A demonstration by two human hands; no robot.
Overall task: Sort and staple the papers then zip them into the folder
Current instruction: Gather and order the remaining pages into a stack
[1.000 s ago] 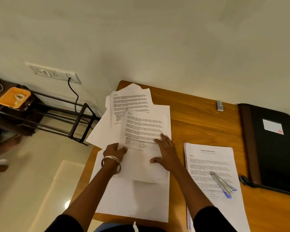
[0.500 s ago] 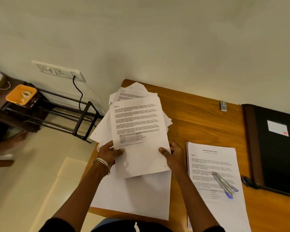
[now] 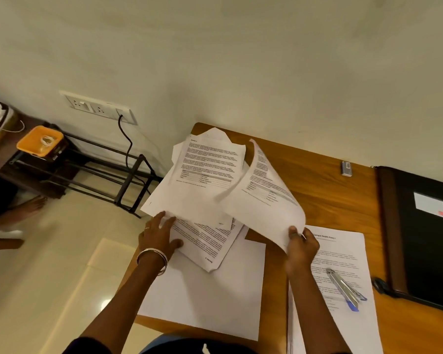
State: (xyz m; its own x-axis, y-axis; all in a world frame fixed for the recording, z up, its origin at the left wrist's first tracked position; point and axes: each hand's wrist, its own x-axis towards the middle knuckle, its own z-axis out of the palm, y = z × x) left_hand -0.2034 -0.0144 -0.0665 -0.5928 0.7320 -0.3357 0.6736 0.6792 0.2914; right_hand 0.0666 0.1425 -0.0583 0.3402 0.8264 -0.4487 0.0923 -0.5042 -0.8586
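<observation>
Sorting step: my right grip (image 3: 301, 245) pinches the lifted sheet (image 3: 264, 198) by its near corner (long axis toward 11 o'clock), the sorted stack (image 3: 343, 256) just at 3 o'clock, while my left grip (image 3: 159, 235), fingers spread, presses the loose pile (image 3: 205, 175).

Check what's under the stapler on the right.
The stapler lies on the neat stack, top sheet titled like a health report. The right hand covers its left edge; lower sheets show only as edges.

Your right hand (image 3: 302, 247) pinches a curled sheet (image 3: 264, 198) at its corner. Your left hand (image 3: 159, 235) presses flat on the loose papers (image 3: 207, 241).
</observation>
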